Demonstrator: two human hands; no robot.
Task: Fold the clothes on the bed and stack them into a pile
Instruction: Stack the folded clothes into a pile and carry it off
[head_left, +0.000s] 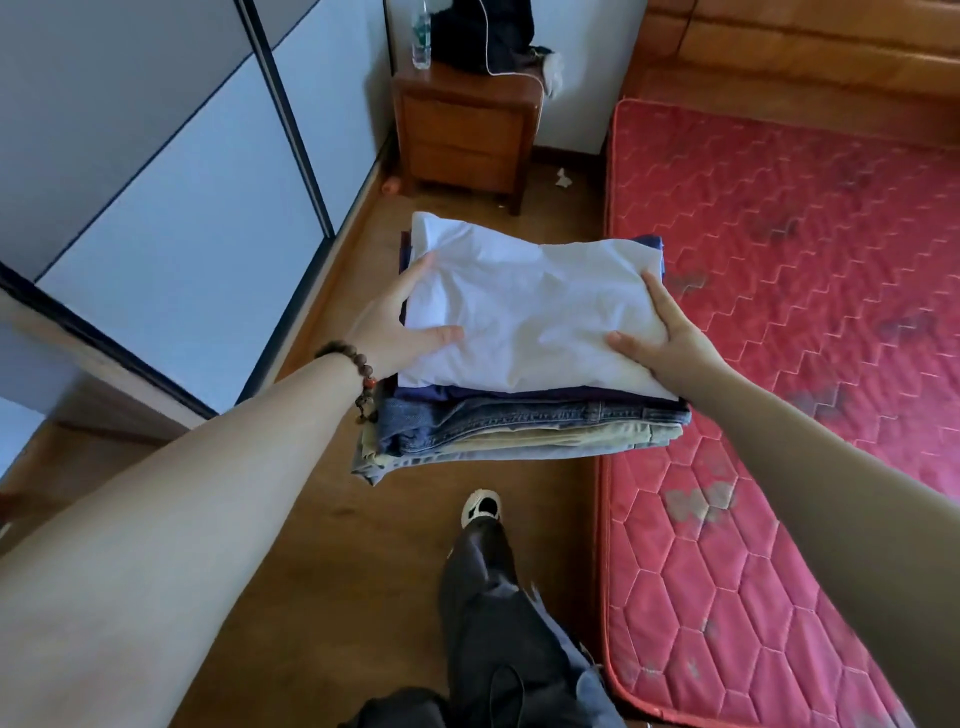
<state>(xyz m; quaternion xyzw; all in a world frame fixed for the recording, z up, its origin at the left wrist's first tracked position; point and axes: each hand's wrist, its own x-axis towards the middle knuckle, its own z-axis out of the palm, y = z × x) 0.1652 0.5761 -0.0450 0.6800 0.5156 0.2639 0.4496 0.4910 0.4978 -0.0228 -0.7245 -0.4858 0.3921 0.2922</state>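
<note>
A pile of folded clothes is held in the air over the wooden floor, just left of the bed. A white shirt (530, 306) lies on top, with a dark purple garment, blue jeans (519, 421) and beige trousers (561, 439) beneath it. My left hand (395, 322) grips the pile's left side, thumb pressed on the white shirt. On the right side my right hand (670, 332) grips it the same way. The fingers under the pile are hidden.
The bed's bare red quilted mattress (779, 312) fills the right side. A wooden nightstand (462, 130) stands ahead with a water bottle (422, 36) and a dark bag (483, 26). Sliding wardrobe doors (156, 208) line the left. My leg and shoe (483, 509) are below the pile.
</note>
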